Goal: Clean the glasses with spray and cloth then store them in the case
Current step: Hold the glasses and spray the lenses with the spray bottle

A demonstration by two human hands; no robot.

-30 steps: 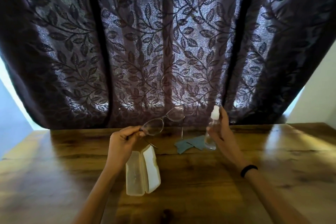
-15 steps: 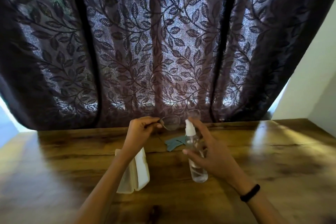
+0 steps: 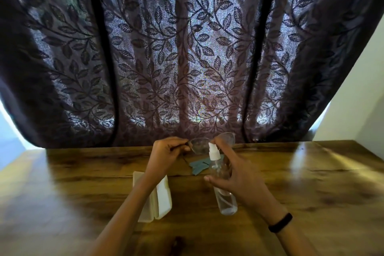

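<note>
The left hand (image 3: 166, 153) is closed in a pinch on the glasses (image 3: 204, 145), gripping the frame at its left end, at or near the temple hinge. The glasses are held clear of the tabletop (image 3: 311, 176), lenses side by side, in front of the lower hem of the curtain (image 3: 187, 58).

The right hand (image 3: 239, 174) is wrapped around the spray bottle (image 3: 223, 185). The bottle is a clear plastic cylinder with a white pump head, held raised off the tabletop and tilted slightly, with its base toward the person. The index finger is extended upward beside the pump head (whether it presses the head cannot be determined). The pump head sits directly in front of the lenses, near them.

The cloth (image 3: 198, 165), blue-grey and folded, lies flat on the tabletop beyond the bottle, beneath the raised glasses and not touching either hand.

The case (image 3: 160, 199), pale cream and hinged, lies open on the tabletop under the left forearm, which covers part of it. Both halves face upward.

A black band (image 3: 280, 222) encircles the right wrist. The tabletop is dark wood grain with bright reflections toward the right side. A pale wall (image 3: 357, 100) stands at the right of the curtain.
</note>
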